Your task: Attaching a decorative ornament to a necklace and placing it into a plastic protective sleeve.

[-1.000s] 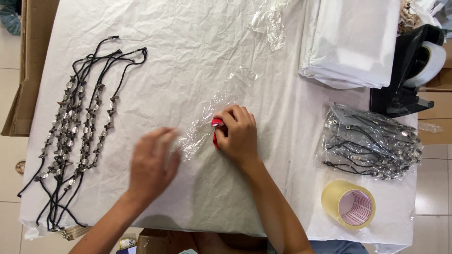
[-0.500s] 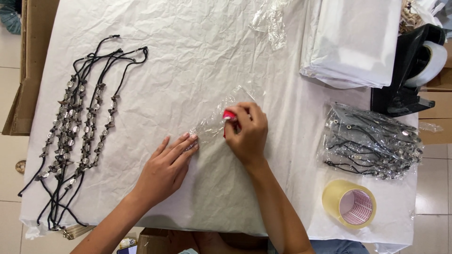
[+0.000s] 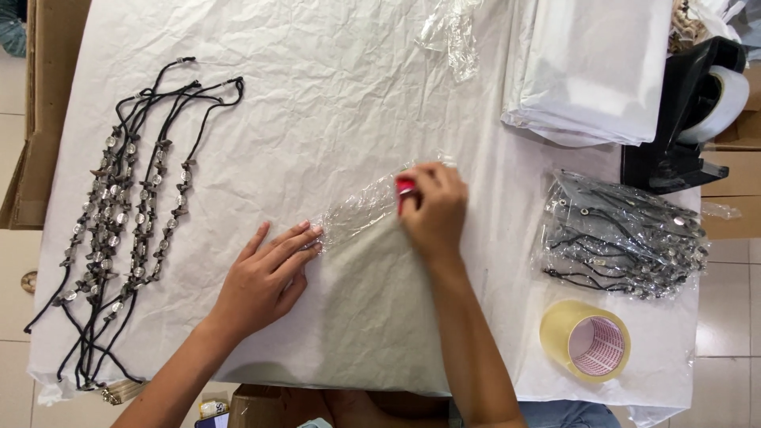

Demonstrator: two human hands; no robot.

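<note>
A crinkled clear plastic bag (image 3: 361, 212) lies at mid-frame on the white-papered desk (image 3: 333, 103). The left hand (image 3: 265, 277) rests flat with fingers spread, pinning its lower-left end; the right hand (image 3: 434, 208) pinches a small red tool (image 3: 405, 189) against its upper-right end. Black beaded necklaces (image 3: 111, 230) lie far left

Counter (image 3: 333, 71) under crinkled white paper, brown cardboard box (image 3: 32, 119) at its edge, pale tiled floor (image 3: 12, 301) beneath.
</note>
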